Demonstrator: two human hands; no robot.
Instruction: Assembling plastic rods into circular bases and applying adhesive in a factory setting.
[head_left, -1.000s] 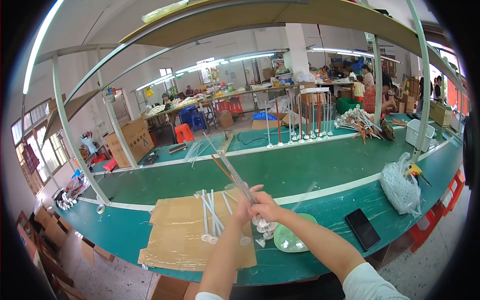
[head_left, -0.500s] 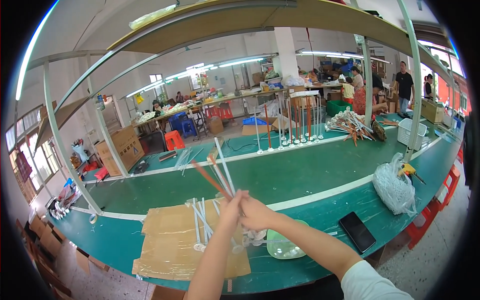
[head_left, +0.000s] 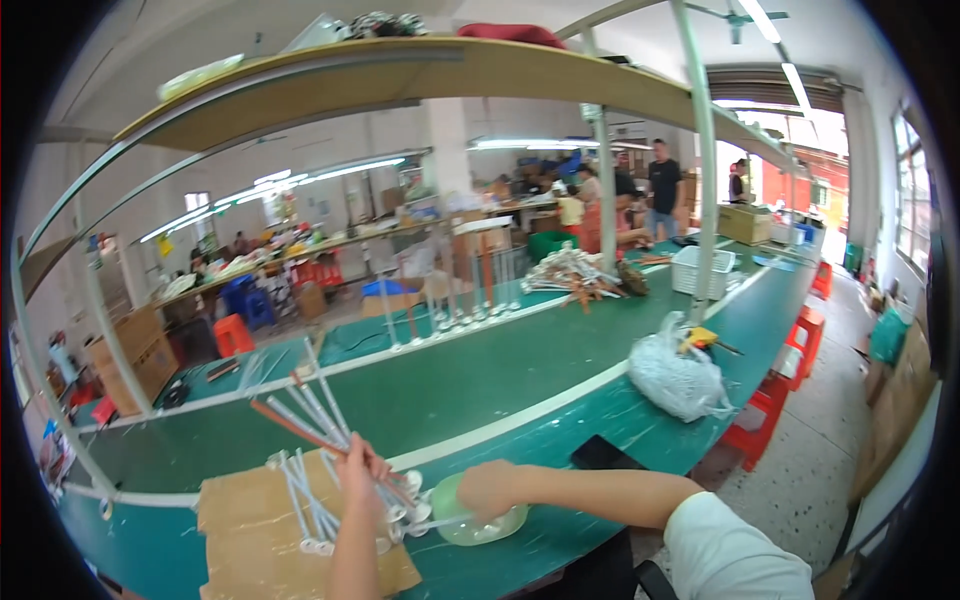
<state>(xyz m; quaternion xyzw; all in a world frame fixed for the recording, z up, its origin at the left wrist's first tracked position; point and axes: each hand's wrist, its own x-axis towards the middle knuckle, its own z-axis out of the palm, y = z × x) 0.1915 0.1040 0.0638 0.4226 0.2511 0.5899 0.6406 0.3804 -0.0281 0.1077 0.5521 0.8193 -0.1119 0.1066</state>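
My left hand point(head_left: 362, 470) grips a bundle of thin white rods and one brown rod point(head_left: 305, 415), held slanting up to the left above a brown cardboard sheet point(head_left: 255, 530). More white rods with round ends point(head_left: 305, 505) lie on that sheet. My right hand point(head_left: 487, 490) rests at the rim of a pale green shallow dish point(head_left: 490, 525) on the green bench, its fingers closed on the lower end of a white rod beside the bundle.
A black phone point(head_left: 600, 455) lies right of the dish. Further right sits a clear plastic bag point(head_left: 680, 375) of parts. Upright rods in a rack point(head_left: 450, 290) and a white basket point(head_left: 697, 268) stand on the far bench. People work in the background; red stools point(head_left: 775, 400) line the aisle.
The view has swung to the right. My hands have dropped lower with the rod bundle, and my right hand has moved apart from the left to the green dish.
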